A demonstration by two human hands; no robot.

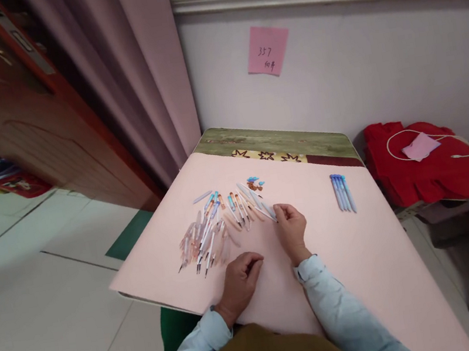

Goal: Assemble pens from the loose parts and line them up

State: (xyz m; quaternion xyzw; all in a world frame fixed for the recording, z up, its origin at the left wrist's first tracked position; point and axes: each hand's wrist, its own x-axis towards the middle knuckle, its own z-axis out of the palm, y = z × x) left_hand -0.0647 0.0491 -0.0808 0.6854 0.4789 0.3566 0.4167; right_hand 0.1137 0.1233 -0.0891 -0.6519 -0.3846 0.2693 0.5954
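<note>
My right hand [292, 230] is closed in a pinch at the lower end of a pale blue pen barrel [269, 211], right of the loose pen parts. Closer to my body, my left hand [241, 281] rests low over the table, thumb and fingers together; anything between them is too small or hidden to make out. To its upper left lies a heap of clear barrels and white refills [203, 243] with dark tips. Pen pieces with blue and orange-brown ends [236, 202] lie above. Small blue and brown caps [254, 184] sit in a little pile behind.
Several blue pens [343, 192] lie side by side on the right of the pink-covered table [344, 277]. A pink note [268, 50] is stuck to the wall. Red cloth [444, 178] with a corded card lies beyond the right edge. A wooden door [61, 125] stands left.
</note>
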